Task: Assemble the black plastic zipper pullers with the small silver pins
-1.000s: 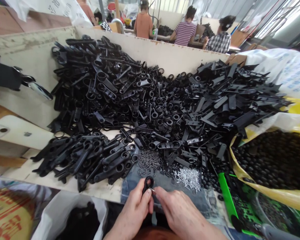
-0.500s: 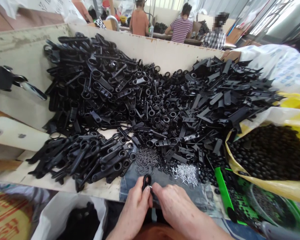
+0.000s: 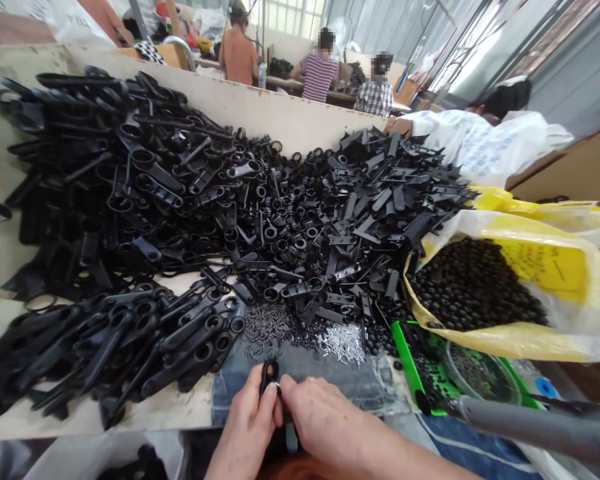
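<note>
My left hand (image 3: 247,417) is closed round a black plastic part with a ring-shaped end (image 3: 269,369), which sticks up between thumb and fingers. Against its right side, my right hand (image 3: 325,410) is closed, fingertips pressed close to the part. A small bright spot shows between the hands; what the right fingers hold is hidden. Just beyond the hands, a pile of silvery pins (image 3: 342,343) and a heap of small dark grey pieces (image 3: 267,325) lie on the dark mat (image 3: 300,367).
Black plastic parts (image 3: 180,180) form a large heap inside the pale bin wall (image 3: 190,90). Ring-ended black handles (image 3: 130,333) lie at left. At right stand a yellow-white sack of black beads (image 3: 475,283), a green basket (image 3: 405,367) and a grey bar (image 3: 525,427). Several people work behind.
The view has swung to the right, so the heap and bin appear further left. Both hands keep the same hold, close together on the black part.
</note>
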`<state>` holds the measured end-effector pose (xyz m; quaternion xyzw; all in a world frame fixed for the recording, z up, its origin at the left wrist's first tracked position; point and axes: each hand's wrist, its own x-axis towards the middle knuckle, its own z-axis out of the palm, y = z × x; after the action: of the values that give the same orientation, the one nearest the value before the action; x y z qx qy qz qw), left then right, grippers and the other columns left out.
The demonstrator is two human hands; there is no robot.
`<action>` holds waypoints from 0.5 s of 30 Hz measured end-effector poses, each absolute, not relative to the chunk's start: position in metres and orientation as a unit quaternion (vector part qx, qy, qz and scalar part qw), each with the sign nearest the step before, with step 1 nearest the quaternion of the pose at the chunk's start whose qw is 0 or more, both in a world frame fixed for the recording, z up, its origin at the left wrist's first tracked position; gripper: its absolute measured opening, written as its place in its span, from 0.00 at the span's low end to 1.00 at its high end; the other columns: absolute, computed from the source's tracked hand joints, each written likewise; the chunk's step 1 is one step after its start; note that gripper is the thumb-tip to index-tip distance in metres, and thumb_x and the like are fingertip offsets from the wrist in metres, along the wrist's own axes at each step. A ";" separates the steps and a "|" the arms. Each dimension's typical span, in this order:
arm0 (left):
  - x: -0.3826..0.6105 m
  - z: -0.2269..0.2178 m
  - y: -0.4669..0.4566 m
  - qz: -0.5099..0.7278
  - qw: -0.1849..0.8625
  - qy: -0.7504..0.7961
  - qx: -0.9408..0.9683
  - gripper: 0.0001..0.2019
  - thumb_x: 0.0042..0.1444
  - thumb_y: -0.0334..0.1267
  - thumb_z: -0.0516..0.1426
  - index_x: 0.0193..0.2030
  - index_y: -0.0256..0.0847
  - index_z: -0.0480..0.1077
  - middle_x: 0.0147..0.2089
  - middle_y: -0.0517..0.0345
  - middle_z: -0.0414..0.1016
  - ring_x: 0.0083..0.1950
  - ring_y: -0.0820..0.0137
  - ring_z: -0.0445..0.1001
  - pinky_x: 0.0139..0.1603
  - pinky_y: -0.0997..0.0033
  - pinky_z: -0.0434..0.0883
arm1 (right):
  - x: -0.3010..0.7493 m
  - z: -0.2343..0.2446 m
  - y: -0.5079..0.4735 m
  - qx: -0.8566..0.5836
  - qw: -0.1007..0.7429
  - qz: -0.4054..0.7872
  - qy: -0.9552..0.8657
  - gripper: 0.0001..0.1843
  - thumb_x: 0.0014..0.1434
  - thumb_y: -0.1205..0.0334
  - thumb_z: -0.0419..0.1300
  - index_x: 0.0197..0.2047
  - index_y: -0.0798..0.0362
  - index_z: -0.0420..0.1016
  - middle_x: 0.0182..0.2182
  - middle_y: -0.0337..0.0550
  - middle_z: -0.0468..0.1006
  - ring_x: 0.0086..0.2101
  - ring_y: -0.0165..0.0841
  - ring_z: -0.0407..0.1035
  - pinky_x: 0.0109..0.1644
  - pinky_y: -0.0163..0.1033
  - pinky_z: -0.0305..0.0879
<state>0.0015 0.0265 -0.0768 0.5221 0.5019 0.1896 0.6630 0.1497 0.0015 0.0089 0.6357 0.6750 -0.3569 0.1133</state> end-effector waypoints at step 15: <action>0.008 -0.081 0.032 0.190 0.436 0.514 0.714 0.15 0.64 0.46 0.47 0.50 0.45 0.68 0.35 0.50 0.83 0.38 0.53 0.84 0.39 0.58 0.77 | 0.155 0.007 0.014 0.583 0.121 -0.337 0.729 0.17 0.58 0.72 0.58 0.50 0.67 0.77 0.39 0.61 0.85 0.37 0.49 0.82 0.34 0.42 0.75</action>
<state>0.0081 0.0316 -0.0806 0.7138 0.5139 0.1898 0.4363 0.1545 0.0144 0.0068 0.5827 0.7294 -0.3374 0.1209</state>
